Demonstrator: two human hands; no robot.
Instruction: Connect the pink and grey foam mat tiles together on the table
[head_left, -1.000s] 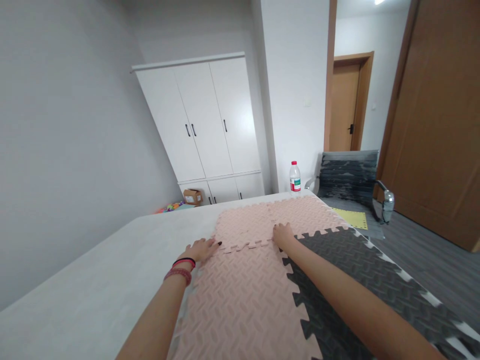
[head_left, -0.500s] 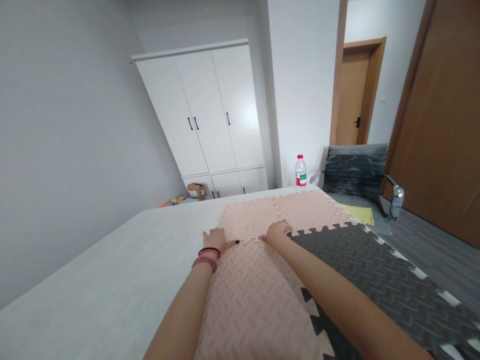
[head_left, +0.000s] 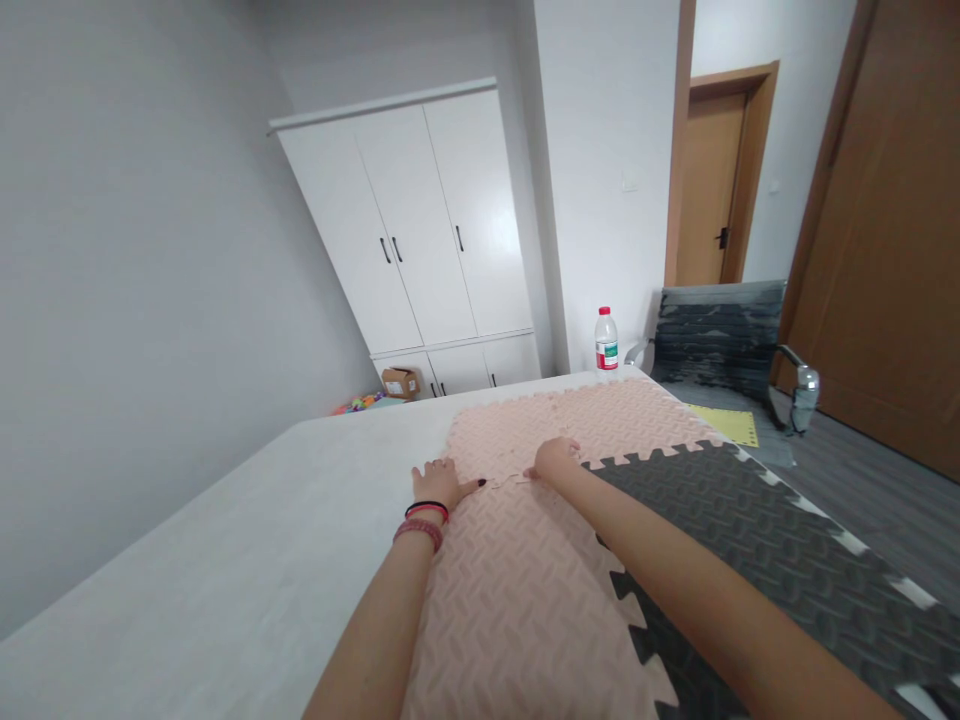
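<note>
Pink foam puzzle mats lie joined on a white table, with a dark grey mat locked to their right side. My left hand rests flat at the left end of the toothed seam between the near and far pink mats, index finger pointing along it. My right hand presses on the same seam further right, fingers curled onto the foam. Neither hand grips anything.
A plastic bottle with a red cap stands at the table's far edge. A grey chair holding a yellow mat piece sits at right. A white wardrobe, a cardboard box and wooden doors are behind.
My left hand slid right and forward onto the seam, and my right hand shifted a little left along it. The view moved closer over the mats.
</note>
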